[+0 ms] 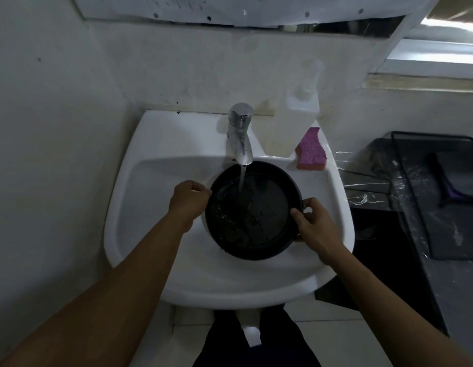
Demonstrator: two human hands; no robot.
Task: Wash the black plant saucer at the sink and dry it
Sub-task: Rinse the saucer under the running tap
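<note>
Water from the tap (240, 133) hits the saucer (256, 207) in the sink (156, 181); left hand (189, 201) grips its nine o'clock rim, right hand (313, 223) pinches three o'clock.

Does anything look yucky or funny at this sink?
Yes: dark bits of dirt lie in the wet saucer, toward its lower left. Nothing else looks spilled or broken.

Black saucer (259, 207), white sink (156, 207), chrome tap (240, 133), pink sponge w/ orange underside (311, 149), black mesh tray (442, 197).
</note>
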